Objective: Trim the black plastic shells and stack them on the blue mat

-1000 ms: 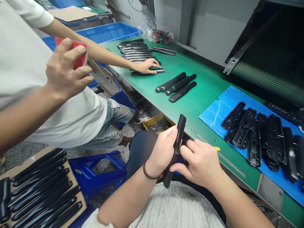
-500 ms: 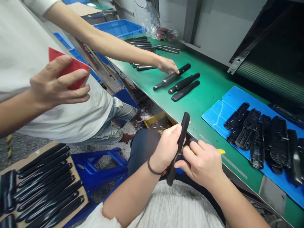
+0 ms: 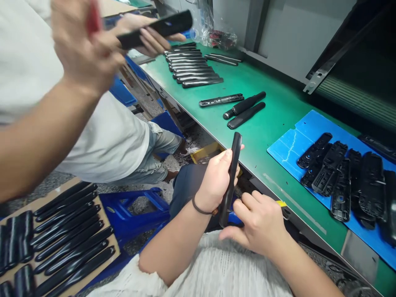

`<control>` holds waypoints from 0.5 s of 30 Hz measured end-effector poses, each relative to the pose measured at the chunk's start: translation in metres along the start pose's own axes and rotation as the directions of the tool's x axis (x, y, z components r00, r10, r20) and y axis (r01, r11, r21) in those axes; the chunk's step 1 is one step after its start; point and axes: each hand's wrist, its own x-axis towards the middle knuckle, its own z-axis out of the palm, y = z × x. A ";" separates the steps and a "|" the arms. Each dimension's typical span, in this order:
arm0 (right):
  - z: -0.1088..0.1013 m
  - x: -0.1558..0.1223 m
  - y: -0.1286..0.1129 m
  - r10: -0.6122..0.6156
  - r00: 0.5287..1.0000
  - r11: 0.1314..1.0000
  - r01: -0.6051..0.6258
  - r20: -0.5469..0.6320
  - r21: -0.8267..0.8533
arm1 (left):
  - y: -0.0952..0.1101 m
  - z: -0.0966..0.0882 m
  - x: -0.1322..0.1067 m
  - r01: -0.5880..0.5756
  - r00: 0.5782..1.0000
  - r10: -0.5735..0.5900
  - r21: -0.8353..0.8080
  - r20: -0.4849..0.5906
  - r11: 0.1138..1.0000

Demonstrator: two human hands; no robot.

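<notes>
My left hand [image 3: 216, 179] is closed around a long, slim black plastic shell [image 3: 232, 173], held tilted over my lap with its upper end leaning toward the bench. The fingers pass behind the shell and the thumb lies along its side. Beside its lower end, my right hand [image 3: 256, 220] is closed on a slim knife; only the yellow end of this knife [image 3: 281, 203] shows clearly behind the knuckles. A thin blade seems to touch the shell's lower edge, but it is small and blurred. My right thumb points toward the shell's bottom tip.
Black shells [image 3: 247, 105] lie on the green bench [image 3: 247, 144], with a row further back. A blue sheet [image 3: 287, 144] holds several black parts. Left, a cardboard sheet [image 3: 119, 247] with shells rests on a blue stool [image 3: 133, 218]. A co-worker's hands [image 3: 83, 53] hold a shell and something red.
The co-worker has lifted a shell from the bench and brought it to the red thing. My right hand and knife have slid toward the lower end of my shell.
</notes>
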 end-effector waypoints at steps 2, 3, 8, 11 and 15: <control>0.001 -0.001 -0.003 0.000 1.000 1.000 0.000 0.009 -0.001 | 0.003 0.000 0.003 -0.012 1.000 0.011 -0.014 -0.012 1.000; 0.001 -0.001 -0.004 -0.002 1.000 1.000 0.002 0.012 -0.013 | 0.005 0.000 0.004 -0.014 1.000 0.014 -0.028 -0.022 1.000; 0.003 -0.002 -0.007 -0.038 0.999 0.993 0.036 -0.022 -0.109 | 0.005 -0.002 0.011 -0.019 0.993 0.006 -0.119 -0.115 0.993; 0.005 -0.004 -0.008 -0.059 0.995 0.988 0.047 -0.078 -0.148 | 0.003 -0.007 0.015 -0.036 0.985 0.006 -0.172 -0.172 0.984; 0.011 -0.010 -0.007 -0.084 0.979 0.992 0.065 -0.186 -0.105 | 0.002 -0.016 0.019 -0.069 0.959 0.002 -0.227 -0.282 0.971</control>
